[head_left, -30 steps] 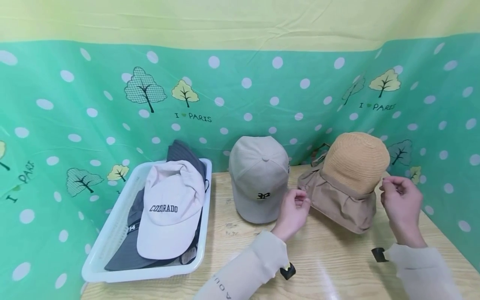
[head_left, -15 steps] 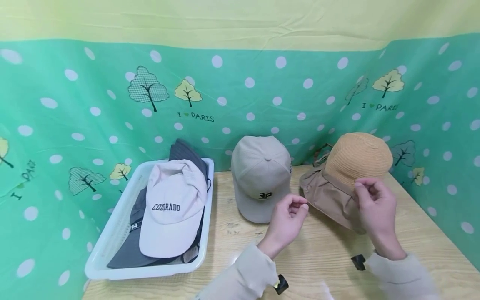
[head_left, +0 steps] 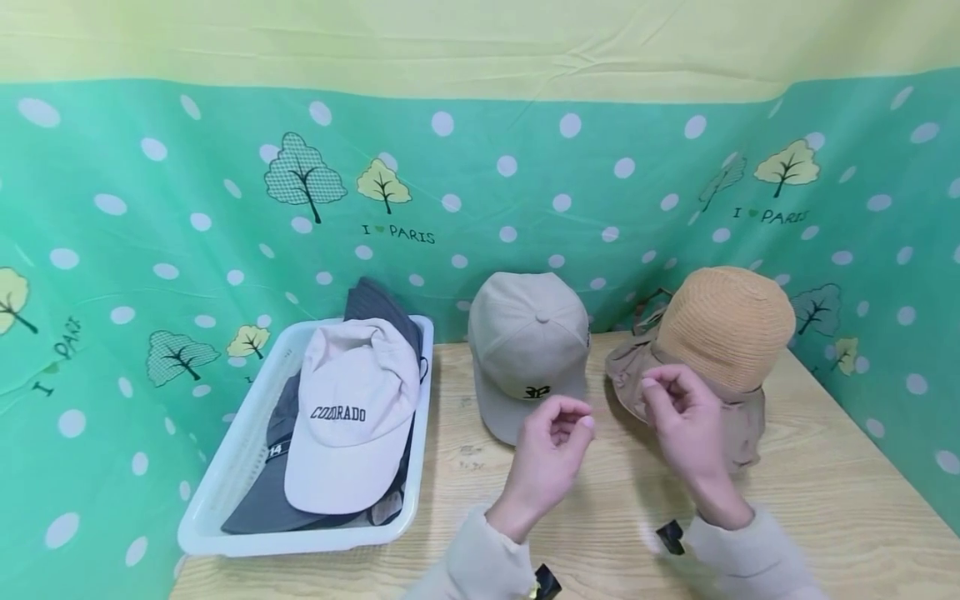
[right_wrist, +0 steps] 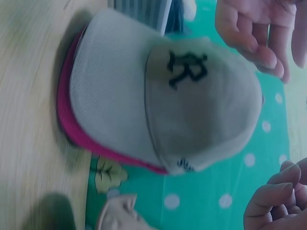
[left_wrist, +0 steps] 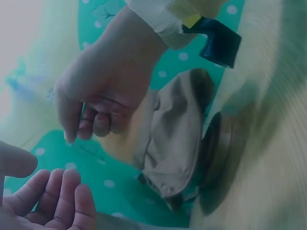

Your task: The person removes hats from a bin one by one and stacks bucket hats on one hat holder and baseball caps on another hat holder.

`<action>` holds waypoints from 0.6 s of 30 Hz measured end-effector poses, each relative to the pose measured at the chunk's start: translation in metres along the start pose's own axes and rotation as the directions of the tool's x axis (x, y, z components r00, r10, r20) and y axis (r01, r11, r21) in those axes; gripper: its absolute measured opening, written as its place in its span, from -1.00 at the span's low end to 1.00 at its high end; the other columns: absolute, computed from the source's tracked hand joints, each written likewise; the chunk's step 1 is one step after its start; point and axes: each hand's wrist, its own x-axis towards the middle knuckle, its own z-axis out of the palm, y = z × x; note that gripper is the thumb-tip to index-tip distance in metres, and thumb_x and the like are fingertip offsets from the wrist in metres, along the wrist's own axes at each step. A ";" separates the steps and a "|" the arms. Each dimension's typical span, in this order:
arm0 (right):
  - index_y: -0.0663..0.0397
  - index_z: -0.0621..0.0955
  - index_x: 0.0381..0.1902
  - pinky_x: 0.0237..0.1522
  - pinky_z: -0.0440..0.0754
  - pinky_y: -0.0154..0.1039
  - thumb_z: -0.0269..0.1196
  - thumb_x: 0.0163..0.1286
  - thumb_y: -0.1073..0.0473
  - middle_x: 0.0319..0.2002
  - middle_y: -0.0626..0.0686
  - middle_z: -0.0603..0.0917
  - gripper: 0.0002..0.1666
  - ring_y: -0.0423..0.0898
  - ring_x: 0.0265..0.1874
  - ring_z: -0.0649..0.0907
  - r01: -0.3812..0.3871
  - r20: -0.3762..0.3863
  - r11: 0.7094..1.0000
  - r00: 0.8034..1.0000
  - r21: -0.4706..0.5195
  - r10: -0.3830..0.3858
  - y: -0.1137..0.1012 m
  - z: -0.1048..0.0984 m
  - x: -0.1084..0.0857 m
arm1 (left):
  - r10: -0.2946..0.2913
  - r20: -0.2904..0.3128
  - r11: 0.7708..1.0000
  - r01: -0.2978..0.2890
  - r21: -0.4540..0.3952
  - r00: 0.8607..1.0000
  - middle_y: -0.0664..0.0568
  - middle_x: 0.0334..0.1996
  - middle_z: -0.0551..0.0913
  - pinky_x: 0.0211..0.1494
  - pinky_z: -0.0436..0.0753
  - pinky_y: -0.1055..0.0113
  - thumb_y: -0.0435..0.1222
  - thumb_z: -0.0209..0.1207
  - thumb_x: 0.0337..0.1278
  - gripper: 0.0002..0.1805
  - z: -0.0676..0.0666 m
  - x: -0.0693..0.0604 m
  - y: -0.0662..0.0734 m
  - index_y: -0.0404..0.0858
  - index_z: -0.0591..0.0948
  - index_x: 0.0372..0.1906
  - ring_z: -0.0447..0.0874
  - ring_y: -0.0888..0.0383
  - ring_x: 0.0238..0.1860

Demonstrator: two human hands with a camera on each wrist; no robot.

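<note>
- above the pale wooden table (head_left: 457,500), left hand (head_left: 540,462) and right hand (head_left: 692,427) hover empty, fingers loosely curled.
- beyond them sit a grey fabric baseball cap (head_left: 528,333) and tan-straw, brown-cloth hat (head_left: 727,325); a light touch should keep both shapes.

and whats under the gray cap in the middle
A pink edge shows beneath the front of the gray cap in the right wrist view. Anything deeper is covered, so I can't tell if it's a separate cap.
</note>
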 end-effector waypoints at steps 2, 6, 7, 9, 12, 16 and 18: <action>0.46 0.52 -0.27 -0.73 0.36 -0.38 0.10 0.34 0.50 -0.60 0.14 0.49 -0.94 -0.24 -0.75 0.41 0.010 0.024 1.000 1.000 0.010 -0.010 -0.009 0.007 -0.002 | -0.003 -0.010 1.000 0.003 -0.008 1.000 -0.07 -0.27 0.63 -0.17 0.63 0.32 -0.35 0.16 0.24 -0.86 -0.004 -0.002 0.002 -0.27 0.59 -0.13 0.61 0.20 -0.30; 0.45 0.52 -0.25 -0.71 0.39 -0.38 0.11 0.34 0.48 -0.57 0.22 0.49 -0.93 -0.22 -0.73 0.42 0.005 0.059 1.000 0.998 0.026 -0.007 -0.015 0.021 -0.005 | -0.005 -0.028 1.000 0.004 -0.009 1.000 -0.04 -0.31 0.63 -0.20 0.63 0.31 -0.33 0.15 0.26 -0.89 -0.013 -0.007 0.003 -0.26 0.59 -0.16 0.63 0.14 -0.32; 0.46 0.52 -0.25 -0.72 0.38 -0.38 0.10 0.34 0.49 -0.56 0.22 0.49 -0.93 -0.22 -0.73 0.42 0.010 0.072 0.999 0.997 0.046 -0.013 -0.016 0.024 -0.006 | -0.012 -0.031 1.000 0.012 -0.010 0.999 -0.07 -0.32 0.63 -0.21 0.63 0.32 -0.35 0.15 0.26 -0.90 -0.016 -0.009 0.009 -0.27 0.59 -0.17 0.63 0.14 -0.33; 0.43 0.51 -0.25 -0.74 0.35 -0.37 0.10 0.35 0.48 -0.58 0.17 0.48 -0.94 -0.23 -0.74 0.40 0.011 0.094 0.997 0.995 0.075 -0.018 -0.012 0.030 -0.008 | -0.019 -0.038 1.000 0.018 -0.016 0.999 -0.10 -0.33 0.64 -0.21 0.62 0.32 -0.36 0.15 0.26 -0.91 -0.020 -0.011 0.014 -0.27 0.60 -0.19 0.64 0.04 -0.32; 0.44 0.50 -0.25 -0.76 0.35 -0.34 0.08 0.35 0.50 -0.62 0.12 0.46 -0.94 -0.23 -0.76 0.39 0.020 0.135 0.993 0.990 0.119 -0.037 -0.006 0.041 -0.011 | -0.019 -0.058 1.000 0.018 -0.014 0.998 -0.10 -0.32 0.64 -0.19 0.63 0.31 -0.38 0.16 0.25 -0.93 -0.027 -0.013 0.017 -0.27 0.60 -0.20 0.65 0.03 -0.31; 0.36 0.53 -0.23 -0.75 0.36 -0.33 0.11 0.35 0.47 -0.61 0.07 0.47 -0.93 -0.20 -0.76 0.40 0.014 0.153 0.988 0.988 0.156 -0.038 0.006 0.054 -0.015 | 0.000 -0.089 1.000 0.000 -0.004 0.996 -0.05 -0.28 0.64 -0.17 0.63 0.29 -0.34 0.18 0.24 -0.93 -0.034 -0.016 0.012 -0.23 0.62 -0.21 0.63 0.14 -0.31; 0.35 0.54 -0.23 -0.75 0.36 -0.32 0.13 0.35 0.45 -0.59 0.07 0.48 -0.94 -0.19 -0.76 0.40 0.011 0.156 0.984 0.987 0.177 -0.039 0.006 0.059 -0.017 | 0.010 -0.097 1.000 -0.011 -0.012 0.995 -0.05 -0.27 0.64 -0.16 0.63 0.27 -0.35 0.19 0.24 -0.93 -0.038 -0.018 0.014 -0.24 0.62 -0.22 0.63 0.15 -0.30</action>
